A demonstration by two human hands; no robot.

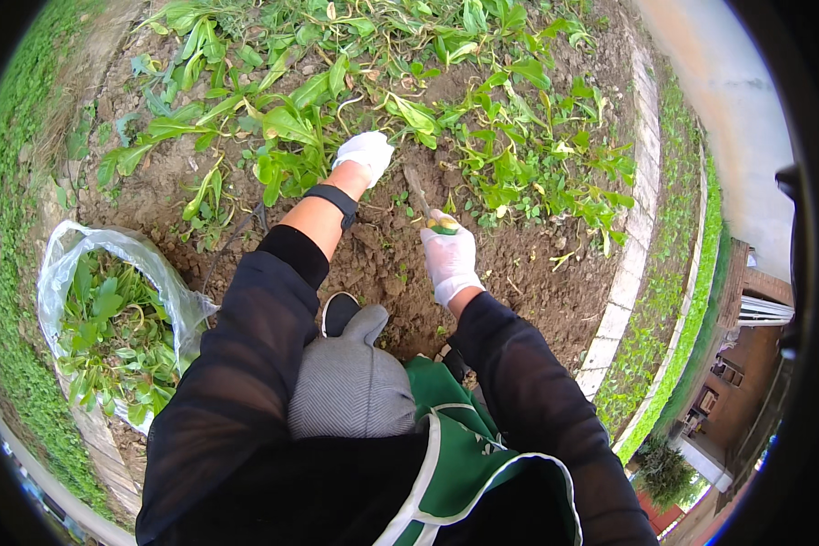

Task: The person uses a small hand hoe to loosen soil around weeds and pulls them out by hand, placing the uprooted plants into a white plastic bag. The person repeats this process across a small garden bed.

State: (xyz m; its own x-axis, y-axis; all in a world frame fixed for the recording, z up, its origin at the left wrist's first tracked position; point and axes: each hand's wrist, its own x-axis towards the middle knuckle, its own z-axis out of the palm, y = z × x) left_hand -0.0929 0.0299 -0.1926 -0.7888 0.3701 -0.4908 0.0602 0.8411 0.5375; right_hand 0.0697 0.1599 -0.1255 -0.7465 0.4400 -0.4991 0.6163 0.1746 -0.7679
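My right hand [450, 265], in a white glove, is closed around the green and yellow handle of a small hand tool [420, 191]. Its narrow, soil-coloured blade points away from me, with the tip at the bare soil. My left hand [367, 154], gloved in white too, is curled low over the ground beside a clump of leafy green plants [290, 133]. Whether it grips a stem or leaf is hidden by the back of the glove. More broad-leaved plants [512, 170] grow to the right of the blade.
A clear plastic bag [188, 310] full of picked leaves stands open at my left. Brown soil [382, 273] lies between my hands and my shoe [340, 312]. A pale paved edging [618, 321] bounds the bed on the right, and low green growth [13, 273] runs along the left.
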